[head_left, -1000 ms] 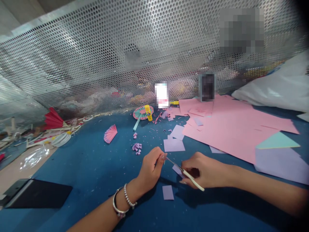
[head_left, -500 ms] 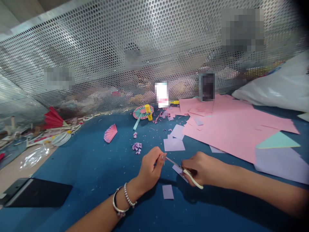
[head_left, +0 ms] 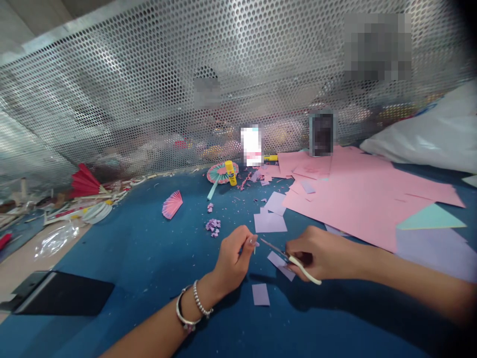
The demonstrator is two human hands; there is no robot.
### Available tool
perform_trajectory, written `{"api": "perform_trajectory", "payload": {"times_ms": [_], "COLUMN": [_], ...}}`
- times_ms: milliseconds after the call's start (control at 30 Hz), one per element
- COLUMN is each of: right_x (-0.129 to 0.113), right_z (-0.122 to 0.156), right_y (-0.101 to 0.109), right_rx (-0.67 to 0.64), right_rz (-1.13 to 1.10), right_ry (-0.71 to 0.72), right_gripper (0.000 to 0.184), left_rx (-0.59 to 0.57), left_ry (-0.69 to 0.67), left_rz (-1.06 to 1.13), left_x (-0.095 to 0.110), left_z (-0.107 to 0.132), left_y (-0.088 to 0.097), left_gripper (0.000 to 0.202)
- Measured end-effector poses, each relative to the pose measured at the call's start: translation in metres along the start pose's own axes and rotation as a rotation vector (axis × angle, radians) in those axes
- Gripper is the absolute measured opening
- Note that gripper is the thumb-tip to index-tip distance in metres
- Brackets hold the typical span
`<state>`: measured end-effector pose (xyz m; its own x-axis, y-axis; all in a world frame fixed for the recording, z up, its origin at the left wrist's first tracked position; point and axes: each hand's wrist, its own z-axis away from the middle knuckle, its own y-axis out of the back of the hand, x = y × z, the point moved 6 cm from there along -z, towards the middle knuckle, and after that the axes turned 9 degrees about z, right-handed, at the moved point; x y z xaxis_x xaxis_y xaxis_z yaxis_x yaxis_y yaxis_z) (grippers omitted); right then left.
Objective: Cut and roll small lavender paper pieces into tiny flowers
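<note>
My right hand (head_left: 322, 251) is closed round a pair of scissors (head_left: 294, 258) with pale handles, the blades pointing left toward my left hand. A small lilac paper piece (head_left: 280, 263) sits at the blades, just under them. My left hand (head_left: 234, 256), with bracelets on its wrist, is pinched shut a little left of the blade tips; a thin pale sliver shows at its fingertips, too small to name. Another lilac rectangle (head_left: 260, 294) lies flat on the blue table (head_left: 149, 258) below both hands.
Large pink sheets (head_left: 357, 199), lilac squares (head_left: 270, 222), a teal triangle (head_left: 430, 218) and a white bag (head_left: 428, 134) lie to the right. A glue stick (head_left: 232, 173), paper fans (head_left: 171, 205) and scraps lie farther back. A perforated metal screen (head_left: 149, 89) closes the rear; a black slab (head_left: 59, 293) lies left.
My right hand and the scissors have risen slightly and shifted right. The lilac piece at the blades now hangs lower. My left hand has stayed almost still.
</note>
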<state>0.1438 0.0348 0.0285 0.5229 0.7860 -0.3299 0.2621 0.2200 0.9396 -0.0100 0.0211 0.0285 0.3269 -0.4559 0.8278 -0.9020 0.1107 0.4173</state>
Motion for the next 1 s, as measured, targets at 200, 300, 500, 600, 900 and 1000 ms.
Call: {"api": "perform_trajectory", "payload": {"times_ms": [200,300,500,600,900,1000], "right_x": [-0.006,-0.007,-0.007,-0.008,-0.009,-0.010], "right_z": [0.004,0.004,0.005,0.005,0.003,0.002], "right_y": [0.004,0.003,0.003,0.004,-0.009,-0.010], "right_rx": [-0.064,-0.077,-0.061,-0.039,0.050,0.070], "right_rz": [-0.003,0.014,0.139,0.193,0.193,0.111], "right_ry": [0.034,0.037,0.039,0.050,0.041,0.008], "right_gripper": [0.019,0.019,0.018,0.018,0.010,0.014], "left_rx": [-0.061,-0.081,-0.095,-0.092,-0.035,-0.013], "left_ry": [-0.072,-0.105,-0.117,-0.118,-0.092,-0.089], "left_rz": [-0.033,-0.035,-0.067,-0.085,-0.063,-0.058], "left_x": [0.002,0.004,0.006,0.006,0.003,0.004], "left_z": [-0.001,-0.002,-0.002,-0.003,-0.001,0.000], "left_y": [-0.005,-0.006,-0.007,-0.007,-0.005,-0.004], "left_gripper": [0.031,0.030,0.030,0.031,0.028,0.027]}}
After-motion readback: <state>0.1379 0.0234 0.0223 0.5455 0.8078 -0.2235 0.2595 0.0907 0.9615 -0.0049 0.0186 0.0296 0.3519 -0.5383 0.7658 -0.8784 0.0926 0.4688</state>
